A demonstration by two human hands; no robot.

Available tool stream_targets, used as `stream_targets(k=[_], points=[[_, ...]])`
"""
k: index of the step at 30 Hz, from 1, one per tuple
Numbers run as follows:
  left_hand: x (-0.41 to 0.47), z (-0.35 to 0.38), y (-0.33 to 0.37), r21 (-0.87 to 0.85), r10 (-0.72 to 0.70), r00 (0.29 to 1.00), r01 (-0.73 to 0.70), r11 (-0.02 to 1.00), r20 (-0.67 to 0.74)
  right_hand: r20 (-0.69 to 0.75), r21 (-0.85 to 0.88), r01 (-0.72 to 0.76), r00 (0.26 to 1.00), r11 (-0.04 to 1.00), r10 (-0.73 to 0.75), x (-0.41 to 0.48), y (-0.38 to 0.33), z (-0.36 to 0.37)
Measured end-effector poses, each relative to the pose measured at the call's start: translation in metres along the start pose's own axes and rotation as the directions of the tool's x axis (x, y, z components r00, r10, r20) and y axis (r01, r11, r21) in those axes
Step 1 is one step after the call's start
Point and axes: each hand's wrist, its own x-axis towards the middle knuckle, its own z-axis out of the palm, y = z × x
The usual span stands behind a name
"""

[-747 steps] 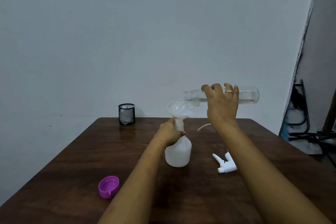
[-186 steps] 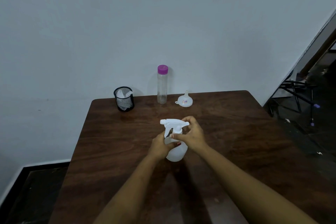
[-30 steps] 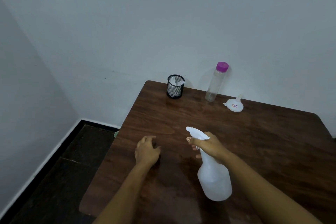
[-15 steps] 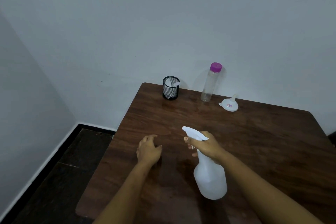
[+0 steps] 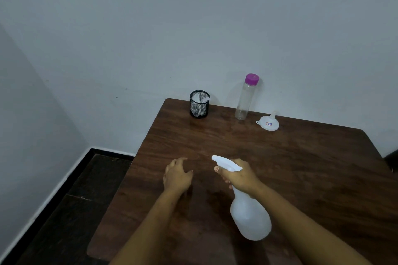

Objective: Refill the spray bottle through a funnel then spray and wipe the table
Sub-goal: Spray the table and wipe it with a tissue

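Head view: a person's right hand (image 5: 241,177) grips the neck of the white spray bottle (image 5: 251,219), which is tilted above the near part of the wooden table (image 5: 301,168) with its nozzle aimed far-left. The left hand (image 5: 176,176) hangs beside it, empty, fingers loosely relaxed. Short, even squeezes swept across the bare wood would serve best, though whether a finger is on the trigger is hard to tell; the funnel (image 5: 269,123) lies at the far edge.

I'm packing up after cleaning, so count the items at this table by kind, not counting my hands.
Bottles: 2 (spray bottle, clear bottle)
Funnels: 1 (funnel)
Mesh cups: 1 (mesh cup)
Total: 4
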Motion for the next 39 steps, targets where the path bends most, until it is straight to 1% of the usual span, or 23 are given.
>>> stream_targets(k=[3, 5, 8, 10, 14, 15, 19, 21, 24, 28, 30, 33, 35, 37, 39], points=[[0.001, 0.001, -0.001, 0.0, -0.005, 1.0, 0.005, 1.0, 0.005, 0.025, 0.045, -0.035, 0.999, 0.998, 0.033, 0.0, -0.002, -0.003], [0.001, 0.001, 0.0, -0.002, -0.006, 1.0, 0.006, 1.0, 0.011, 0.054, 0.046, -0.031, 0.998, 0.998, 0.028, -0.001, -0.004, -0.006], [0.001, 0.001, 0.001, -0.004, 0.001, 1.0, -0.001, 1.0, 0.017, -0.016, -0.013, -0.004, 1.0, 1.0, 0.004, -0.002, -0.002, -0.004], [0.002, 0.001, 0.001, -0.005, 0.004, 1.0, -0.004, 1.0, 0.017, -0.031, -0.03, -0.002, 1.0, 1.0, 0.001, -0.001, -0.002, -0.002], [0.004, 0.001, 0.002, -0.007, 0.003, 1.0, -0.003, 1.0, 0.023, 0.056, 0.012, -0.043, 0.998, 0.999, 0.042, -0.001, -0.007, -0.005], [0.004, 0.002, 0.002, -0.009, 0.007, 1.0, -0.007, 1.0, 0.023, 0.055, 0.006, -0.038, 0.998, 0.999, 0.038, 0.0, -0.006, -0.005], [0.005, 0.003, 0.004, -0.014, 0.025, 0.999, -0.024, 1.0, 0.032, -0.034, -0.053, -0.011, 0.999, 0.999, 0.009, 0.005, 0.0, -0.001], [0.006, 0.003, 0.005, -0.009, 0.03, 0.999, -0.03, 1.0, 0.031, -0.031, -0.029, -0.019, 0.999, 0.999, 0.018, 0.007, 0.001, -0.001], [0.009, 0.003, 0.006, -0.008, 0.03, 0.999, -0.03, 1.0, 0.027, 0.011, 0.031, -0.031, 0.999, 0.999, 0.03, 0.008, -0.001, -0.003], [0.015, 0.006, 0.009, -0.016, 0.026, 0.999, -0.025, 1.0, 0.026, -0.029, -0.022, -0.029, 0.999, 0.999, 0.029, 0.009, 0.0, -0.002], [0.018, 0.008, 0.013, -0.012, 0.016, 1.0, -0.015, 1.0, 0.021, -0.012, 0.003, -0.03, 0.999, 1.0, 0.03, 0.012, 0.0, -0.003], [0.02, 0.013, 0.017, -0.012, -0.004, 1.0, 0.004, 1.0, 0.024, 0.065, 0.079, -0.041, 0.997, 0.996, 0.036, 0.015, -0.002, -0.008], [0.021, 0.016, 0.021, -0.003, -0.009, 1.0, 0.009, 1.0, 0.029, 0.05, 0.094, -0.042, 0.998, 0.995, 0.037, 0.016, -0.001, -0.01], [0.023, 0.02, 0.025, 0.0, -0.008, 1.0, 0.008, 1.0, 0.03, 0.026, 0.072, -0.033, 0.999, 0.997, 0.032, 0.017, 0.001, -0.011], [0.025, 0.023, 0.03, 0.0, -0.004, 1.0, 0.004, 1.0, 0.025, 0.05, 0.089, -0.052, 0.998, 0.995, 0.048, 0.018, 0.002, -0.014]])
